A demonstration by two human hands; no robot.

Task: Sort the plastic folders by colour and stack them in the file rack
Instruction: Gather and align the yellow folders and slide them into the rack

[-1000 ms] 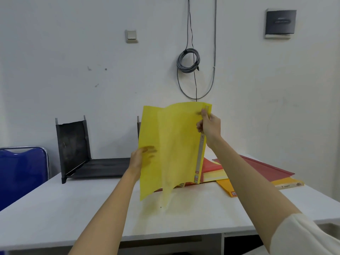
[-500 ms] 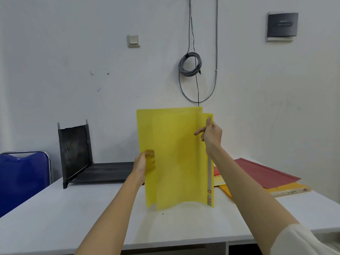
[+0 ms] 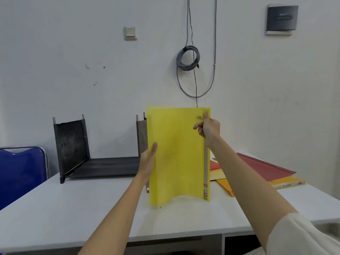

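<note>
A translucent yellow plastic folder (image 3: pixel 176 155) stands upright above the table, its grey spine strip on the right. My right hand (image 3: pixel 208 128) pinches the folder near the top of the spine. My left hand (image 3: pixel 149 159) lies flat with straight fingers against the folder's left edge. The black file rack (image 3: pixel 103 164) sits on the table behind and to the left, its tray bare; the folder hides its right wall in part. Red and orange folders (image 3: pixel 257 168) lie in a loose pile on the table to the right, partly behind my right arm.
A white table (image 3: pixel 73 208) carries everything. A blue chair (image 3: pixel 20 173) stands at the table's left end. On the wall behind hang a coiled grey cable (image 3: pixel 187 57), a light switch (image 3: pixel 130 32) and a dark box (image 3: pixel 281 18).
The folder's two leaves have come together and it now hangs straight and upright. My left hand has opened flat against its left edge instead of holding the front leaf.
</note>
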